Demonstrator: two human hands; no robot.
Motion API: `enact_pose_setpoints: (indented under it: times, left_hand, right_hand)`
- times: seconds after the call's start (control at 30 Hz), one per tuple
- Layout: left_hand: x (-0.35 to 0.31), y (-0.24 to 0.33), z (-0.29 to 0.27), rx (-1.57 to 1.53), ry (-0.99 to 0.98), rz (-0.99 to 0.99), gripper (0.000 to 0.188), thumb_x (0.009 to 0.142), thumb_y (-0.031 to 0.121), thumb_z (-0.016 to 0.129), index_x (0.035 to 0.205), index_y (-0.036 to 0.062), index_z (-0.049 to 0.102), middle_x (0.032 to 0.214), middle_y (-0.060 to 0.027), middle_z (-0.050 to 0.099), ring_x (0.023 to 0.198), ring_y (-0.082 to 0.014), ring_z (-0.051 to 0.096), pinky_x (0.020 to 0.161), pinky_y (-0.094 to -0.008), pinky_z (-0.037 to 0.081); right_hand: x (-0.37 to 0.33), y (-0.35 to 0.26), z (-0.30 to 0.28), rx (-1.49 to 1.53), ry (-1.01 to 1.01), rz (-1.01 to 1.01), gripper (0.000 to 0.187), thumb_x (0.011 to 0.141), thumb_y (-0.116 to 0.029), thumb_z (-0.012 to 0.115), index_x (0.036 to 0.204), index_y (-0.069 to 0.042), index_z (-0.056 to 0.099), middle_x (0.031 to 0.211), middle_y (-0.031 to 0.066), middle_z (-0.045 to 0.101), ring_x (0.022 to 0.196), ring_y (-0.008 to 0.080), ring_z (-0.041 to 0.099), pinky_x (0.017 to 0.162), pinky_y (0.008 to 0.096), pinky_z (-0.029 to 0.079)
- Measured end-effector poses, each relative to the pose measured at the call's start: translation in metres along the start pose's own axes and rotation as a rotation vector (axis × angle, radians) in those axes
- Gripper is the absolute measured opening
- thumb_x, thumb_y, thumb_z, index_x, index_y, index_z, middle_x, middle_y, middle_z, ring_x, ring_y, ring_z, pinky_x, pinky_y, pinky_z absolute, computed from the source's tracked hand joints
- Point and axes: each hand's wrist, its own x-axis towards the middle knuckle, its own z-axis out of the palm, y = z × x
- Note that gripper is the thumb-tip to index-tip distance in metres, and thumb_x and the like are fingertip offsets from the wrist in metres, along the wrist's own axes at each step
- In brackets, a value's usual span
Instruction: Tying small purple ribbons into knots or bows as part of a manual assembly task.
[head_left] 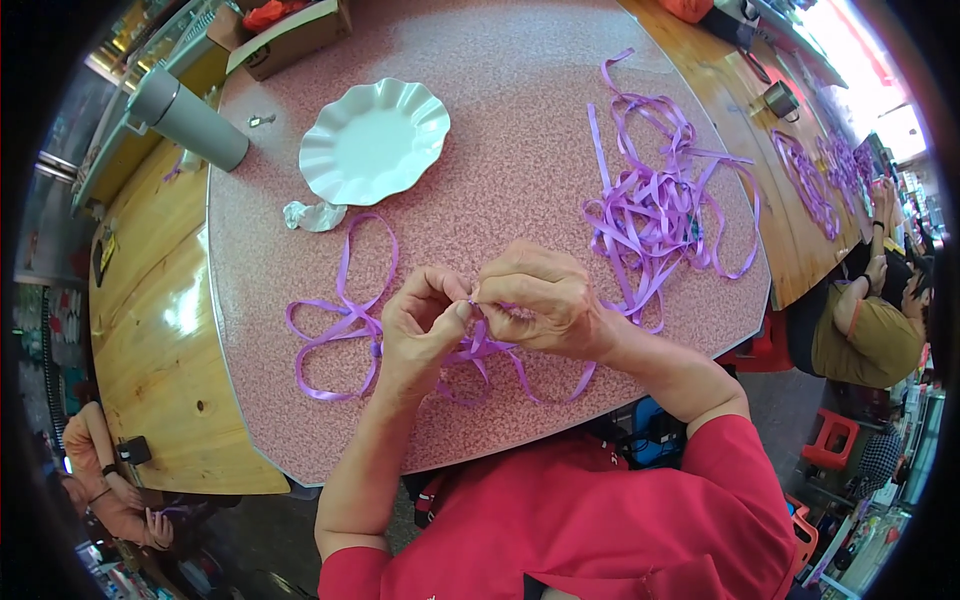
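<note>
My left hand (424, 318) and my right hand (540, 300) meet above the table, fingertips pinched together on a purple ribbon (478, 345). What exactly sits between the fingertips is too small to make out. Loops of this ribbon hang below my hands and lie on the tabletop toward the front edge. To the left of my left hand, more purple ribbon (345, 318) lies in open loops with a small dark blue bit on it. A large tangled heap of purple ribbons (655, 205) rests to the right of my right hand.
A white scalloped plate (375, 145) stands beyond my hands, with a crumpled whitish wrapper (314, 216) beside it. Farther left are a grey-green tumbler (190, 118) and a small key (262, 120). A cardboard box (285, 42) sits at the back. Other people sit at both sides; a metal mug (780, 100) stands right.
</note>
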Motion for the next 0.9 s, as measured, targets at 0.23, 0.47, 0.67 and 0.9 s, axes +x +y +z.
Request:
enact_pose_setpoints:
  times: [0.23, 0.47, 0.67, 0.9]
  left_hand:
    - [0.002, -0.003, -0.006, 0.547, 0.032, 0.336, 0.014, 0.083, 0.0, 0.067, 0.09, 0.0052, 0.057, 0.084, -0.0007, 0.057, 0.073, -0.0087, 0.052, 0.064, -0.0244, 0.042]
    - [0.005, -0.002, 0.001, 0.818, 0.1, 0.518, 0.017, 0.076, -0.002, 0.069, 0.085, 0.0051, 0.056, 0.077, -0.0047, 0.056, 0.064, -0.014, 0.051, 0.057, -0.0278, 0.041]
    - [0.005, -0.005, 0.002, 0.814, 0.082, 0.524, 0.018, 0.076, -0.003, 0.069, 0.086, 0.0049, 0.057, 0.078, -0.0052, 0.058, 0.066, -0.0145, 0.054, 0.059, -0.0276, 0.043]
    - [-0.001, -0.009, 0.004, 0.409, 0.057, 0.295, 0.016, 0.083, -0.004, 0.065, 0.094, 0.0037, 0.056, 0.093, -0.0066, 0.059, 0.086, -0.0135, 0.057, 0.077, -0.0264, 0.046]
  right_hand:
    - [0.001, -0.002, -0.002, -0.006, 0.016, 0.03, 0.024, 0.07, 0.005, 0.076, 0.09, -0.003, 0.065, 0.085, 0.0096, 0.066, 0.071, 0.0244, 0.066, 0.059, 0.0331, 0.054]
    - [0.0, -0.003, -0.001, -0.176, -0.029, -0.017, 0.025, 0.07, 0.001, 0.078, 0.09, -0.004, 0.064, 0.082, 0.0084, 0.065, 0.07, 0.0245, 0.065, 0.058, 0.0338, 0.053]
    - [-0.004, -0.001, 0.0, -0.168, -0.054, 0.031, 0.022, 0.073, 0.0, 0.075, 0.09, -0.004, 0.063, 0.084, 0.0085, 0.063, 0.071, 0.0249, 0.065, 0.06, 0.0342, 0.054]
    - [-0.007, -0.005, 0.001, 0.112, -0.067, 0.266, 0.019, 0.076, 0.004, 0.069, 0.092, -0.003, 0.06, 0.085, 0.0097, 0.062, 0.072, 0.0229, 0.065, 0.062, 0.0321, 0.053]
